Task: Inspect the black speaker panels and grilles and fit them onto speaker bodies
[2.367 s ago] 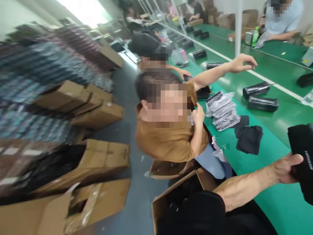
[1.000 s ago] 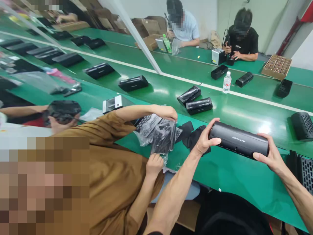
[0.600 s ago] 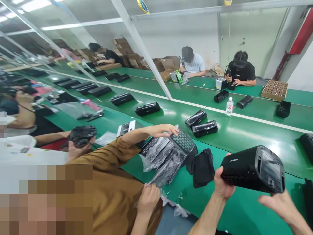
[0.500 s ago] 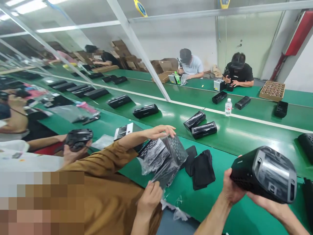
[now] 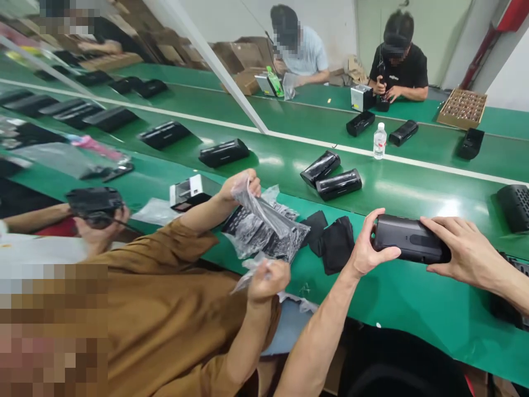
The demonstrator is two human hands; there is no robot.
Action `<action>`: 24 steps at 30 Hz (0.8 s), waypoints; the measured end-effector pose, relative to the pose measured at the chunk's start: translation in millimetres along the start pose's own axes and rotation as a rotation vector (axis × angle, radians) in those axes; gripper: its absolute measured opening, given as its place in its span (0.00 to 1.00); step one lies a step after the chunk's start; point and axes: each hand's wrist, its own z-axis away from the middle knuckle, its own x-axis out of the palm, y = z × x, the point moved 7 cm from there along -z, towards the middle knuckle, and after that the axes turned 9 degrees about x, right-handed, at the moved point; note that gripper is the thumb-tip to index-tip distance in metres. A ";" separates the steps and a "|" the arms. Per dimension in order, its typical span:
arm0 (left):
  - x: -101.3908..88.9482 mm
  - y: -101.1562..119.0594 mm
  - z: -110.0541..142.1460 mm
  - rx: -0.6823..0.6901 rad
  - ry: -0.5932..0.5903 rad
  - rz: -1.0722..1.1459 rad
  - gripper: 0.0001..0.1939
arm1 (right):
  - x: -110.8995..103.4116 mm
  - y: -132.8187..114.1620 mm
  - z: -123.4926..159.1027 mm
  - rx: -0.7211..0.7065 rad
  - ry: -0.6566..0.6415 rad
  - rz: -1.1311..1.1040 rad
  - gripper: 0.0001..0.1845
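Note:
A black plastic speaker housing (image 5: pixel 407 238) with rounded ends is held level above the green bench, its long side with an oval recess facing me. My left hand (image 5: pixel 367 248) grips its left end, thumb along the lower edge. At the opposite end my right hand (image 5: pixel 467 248) is wrapped round it, fingers on top and thumb below. Just left of my hands, black cloth-like pieces (image 5: pixel 336 242) lie on the bench. Two similar black housings (image 5: pixel 339 184) rest against each other beyond them.
At my left, a co-worker in a brown top (image 5: pixel 173 309) pulls at clear plastic wrap (image 5: pixel 268 220) around black perforated parts. A water bottle (image 5: pixel 379 141) stands on the green line. Another perforated housing (image 5: pixel 514 207) lies at the right edge. Two people work across the line.
My hands have turned the housing from its end face to its long side and shifted to grip both ends. The co-worker's hands have moved on the plastic wrap. My view has tilted down.

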 end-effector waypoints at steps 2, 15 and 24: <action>-6.9 -7.5 7.9 0.004 0.056 0.033 0.56 | -0.3 14.7 10.4 0.057 0.019 -0.150 0.53; -24.9 -56.1 8.2 -0.130 0.167 0.047 0.47 | 70.0 48.5 47.0 0.642 0.061 -1.019 0.41; -10.7 -133.5 18.7 -0.534 0.084 0.082 0.39 | 159.3 63.5 86.7 1.206 -0.227 -1.385 0.36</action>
